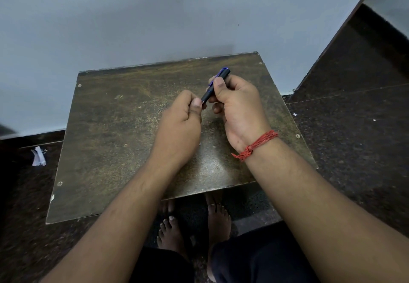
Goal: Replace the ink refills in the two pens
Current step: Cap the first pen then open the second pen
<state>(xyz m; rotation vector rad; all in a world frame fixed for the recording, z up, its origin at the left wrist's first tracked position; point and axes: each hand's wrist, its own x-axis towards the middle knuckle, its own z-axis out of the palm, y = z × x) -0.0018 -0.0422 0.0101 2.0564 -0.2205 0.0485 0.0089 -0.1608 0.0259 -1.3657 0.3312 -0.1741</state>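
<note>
our right hand [238,107] curls thumb and fingers round the dark pen [215,86]; our left hand [180,119] pinches its lower end between curled fingertips above the table [110,127].

One pen [215,86] in play: dark barrel, blue clip at its top end, held in the air over the table [115,127]. It slants, clip end up and toward the table's far edge, lower end nearer. Its tip is hidden, and no second pen shows.
</note>
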